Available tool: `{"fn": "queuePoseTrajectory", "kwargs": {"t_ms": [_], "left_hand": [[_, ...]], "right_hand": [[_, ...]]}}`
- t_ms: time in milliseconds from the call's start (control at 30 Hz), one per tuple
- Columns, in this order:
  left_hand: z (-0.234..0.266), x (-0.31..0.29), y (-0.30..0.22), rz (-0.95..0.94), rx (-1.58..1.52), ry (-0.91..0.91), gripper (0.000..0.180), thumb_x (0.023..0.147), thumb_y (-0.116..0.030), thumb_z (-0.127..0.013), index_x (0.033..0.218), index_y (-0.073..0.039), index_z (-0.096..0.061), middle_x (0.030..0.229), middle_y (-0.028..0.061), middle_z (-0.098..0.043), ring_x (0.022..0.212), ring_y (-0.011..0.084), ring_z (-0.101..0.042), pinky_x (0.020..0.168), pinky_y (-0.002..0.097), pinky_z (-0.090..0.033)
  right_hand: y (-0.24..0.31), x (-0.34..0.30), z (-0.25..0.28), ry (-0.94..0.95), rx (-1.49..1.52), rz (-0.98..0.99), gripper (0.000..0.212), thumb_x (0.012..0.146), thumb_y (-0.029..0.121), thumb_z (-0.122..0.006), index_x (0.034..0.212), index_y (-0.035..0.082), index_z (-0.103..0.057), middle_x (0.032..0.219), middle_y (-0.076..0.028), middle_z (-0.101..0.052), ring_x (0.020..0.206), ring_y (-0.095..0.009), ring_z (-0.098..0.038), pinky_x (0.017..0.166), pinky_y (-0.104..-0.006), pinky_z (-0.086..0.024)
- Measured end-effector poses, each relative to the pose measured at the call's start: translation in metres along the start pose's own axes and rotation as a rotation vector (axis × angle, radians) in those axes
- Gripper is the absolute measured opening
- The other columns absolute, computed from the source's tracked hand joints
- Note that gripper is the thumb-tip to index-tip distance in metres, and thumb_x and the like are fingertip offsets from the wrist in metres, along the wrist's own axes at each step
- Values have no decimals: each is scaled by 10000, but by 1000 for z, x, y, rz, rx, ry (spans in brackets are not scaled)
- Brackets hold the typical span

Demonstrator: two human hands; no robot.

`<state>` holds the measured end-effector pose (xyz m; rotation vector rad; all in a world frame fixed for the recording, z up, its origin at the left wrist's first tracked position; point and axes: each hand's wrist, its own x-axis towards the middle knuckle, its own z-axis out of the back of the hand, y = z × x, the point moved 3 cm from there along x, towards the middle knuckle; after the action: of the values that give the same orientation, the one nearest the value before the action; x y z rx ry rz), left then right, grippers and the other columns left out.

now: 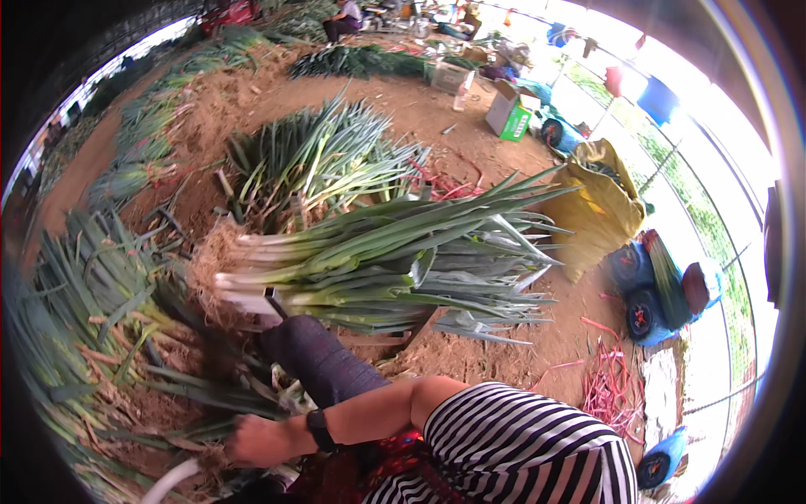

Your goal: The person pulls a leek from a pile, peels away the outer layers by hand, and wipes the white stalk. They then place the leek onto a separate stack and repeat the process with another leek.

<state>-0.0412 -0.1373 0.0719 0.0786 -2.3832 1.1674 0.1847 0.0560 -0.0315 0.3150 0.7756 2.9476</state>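
Observation:
My right hand [262, 441], with a dark watch [320, 431] on its wrist, reaches across to the lower left. Its fingers look closed at the brown root end of a large green onion, though motion blurs them. The onion's white stalk [172, 480] runs off toward the lower edge. My left hand does not show. Beyond my arm, a thick bundle of green onions [386, 252] lies on a low metal stand [252, 302], roots left and leaves right. A dark purple clothed limb [327, 361], seemingly my knee, rises beside the stand.
Loose green onions [92, 311] pile up along the left. Another heap [327, 160] lies behind the stand. Red straps [609, 382], a yellow sack [596, 206], blue rolls [646, 290] and a green-white carton [510, 111] are at the right. A person [344, 21] sits far back.

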Motion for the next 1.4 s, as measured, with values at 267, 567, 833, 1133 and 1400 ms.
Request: {"fn": "queuePoseTrajectory", "kwargs": {"t_ms": [267,567,833,1133,1400], "left_hand": [[-79,-7,3,87,-220,143,222,959,-232,-403,978,-14,-438,631,-12,-332,488,62,-278,479,220,-278],[-113,5,-3,152,-663,570,199,942,-177,-440,993,14,-411,583,-17,-277,434,47,-247,397,197,-233],[-132,-8,4,137,-812,565,238,948,-202,-428,1021,25,-421,577,-22,-257,435,52,-235,380,220,-211],[-121,-11,-9,98,-778,505,236,960,-305,-379,956,-69,-393,619,-22,-356,513,75,-344,524,227,-328],[-131,-3,1,203,-574,298,181,961,-248,-366,878,-90,-394,571,-34,-260,483,62,-266,478,210,-265]], "right_hand": [[20,46,38,-120,234,-44,439,820,374,-557,1114,56,-488,614,-136,-534,543,-324,-563,484,-432,-441],[-8,20,28,93,1191,-16,409,942,408,-391,1074,39,-510,763,-107,-571,659,-223,-562,633,-352,-454],[-34,10,9,387,2087,-376,354,932,261,-474,1167,-3,-491,905,-87,-613,766,-127,-594,630,-250,-515],[-33,32,-19,392,1711,-145,258,849,169,-579,1020,-23,-598,784,4,-601,657,-66,-518,564,-225,-432],[-58,11,-43,404,1904,-392,467,906,366,-505,1228,28,-497,1125,11,-544,1019,-81,-489,898,-239,-385]]}}
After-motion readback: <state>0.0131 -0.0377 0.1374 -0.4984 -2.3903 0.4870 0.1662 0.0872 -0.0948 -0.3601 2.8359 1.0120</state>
